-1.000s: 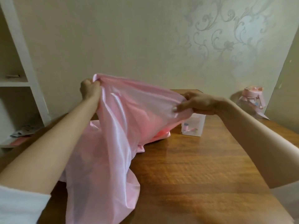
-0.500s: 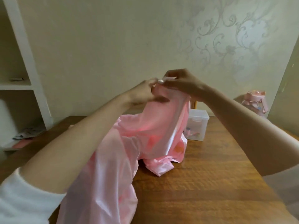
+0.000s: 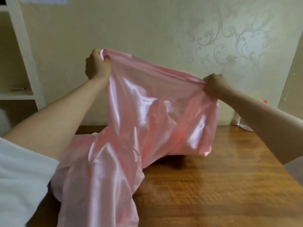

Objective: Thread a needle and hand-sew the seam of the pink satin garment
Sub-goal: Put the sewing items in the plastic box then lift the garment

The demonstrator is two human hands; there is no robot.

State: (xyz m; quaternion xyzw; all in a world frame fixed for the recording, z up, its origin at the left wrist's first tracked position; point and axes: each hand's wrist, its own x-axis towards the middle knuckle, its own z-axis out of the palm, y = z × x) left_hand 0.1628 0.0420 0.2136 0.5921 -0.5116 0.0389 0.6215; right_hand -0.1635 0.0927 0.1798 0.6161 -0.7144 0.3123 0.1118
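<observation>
Your left hand [image 3: 95,66] is raised left of centre in the upper half of the frame, its back toward you, fingers curled tight over a bunched corner of the pink satin garment [image 3: 147,112]. Your right hand [image 3: 213,87] sits lower, right of centre, fisted the same way round the other end of that edge. Both forearms reach forward, bare, the left one coming out of a white sleeve [image 3: 19,177] at the lower left. Between your two hands the top edge of the cloth runs taut, sloping down from left to right. Below it the satin hangs in broad glossy folds with bright highlights. Its right part ends in a loose corner just over the wooden worktop [image 3: 213,185], while the left part drapes down across the wood and runs off the bottom of the frame toward you. A white shelf unit [image 3: 24,63] stands at the left edge, against a pale wall [image 3: 147,22] with a scrolled pattern.
</observation>
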